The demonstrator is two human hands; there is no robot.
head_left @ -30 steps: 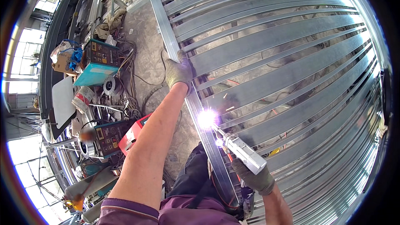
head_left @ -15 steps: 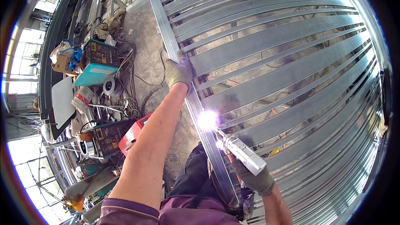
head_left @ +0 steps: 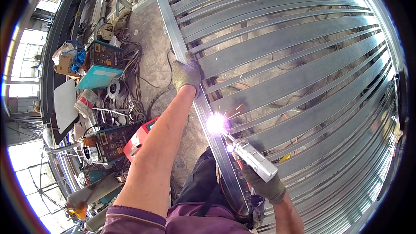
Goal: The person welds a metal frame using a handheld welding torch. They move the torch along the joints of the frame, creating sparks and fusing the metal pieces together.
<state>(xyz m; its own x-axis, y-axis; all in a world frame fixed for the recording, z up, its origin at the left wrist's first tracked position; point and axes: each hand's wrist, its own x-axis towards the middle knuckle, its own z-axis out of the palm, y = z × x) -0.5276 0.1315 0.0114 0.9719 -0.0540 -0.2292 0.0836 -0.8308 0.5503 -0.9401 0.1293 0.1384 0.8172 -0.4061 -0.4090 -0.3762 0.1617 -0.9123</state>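
Note:
My left hand (head_left: 187,74), in a worn grey-green glove, is closed around the long side rail (head_left: 174,30) of a galvanized steel frame. Many parallel steel slats (head_left: 260,56) run to the right from that rail. A silver-grey welding torch (head_left: 258,162) is held in my gloved right hand (head_left: 266,186), its nozzle pointing up and left at the joint between rail and slats. A glaring white-violet arc (head_left: 216,124) burns at the tip and hides the joint. Orange sparks fly off to its upper right.
Left of the frame stand a teal welding machine (head_left: 97,74), a second welding machine (head_left: 112,144) and a red machine (head_left: 135,144). A wire spool (head_left: 115,87), a bucket (head_left: 85,102) and tangled cables (head_left: 136,63) lie among them. Gas cylinders (head_left: 93,196) lie at the lower left.
Long orange sparks now spray from the arc. Both hands and the torch have stayed almost in place.

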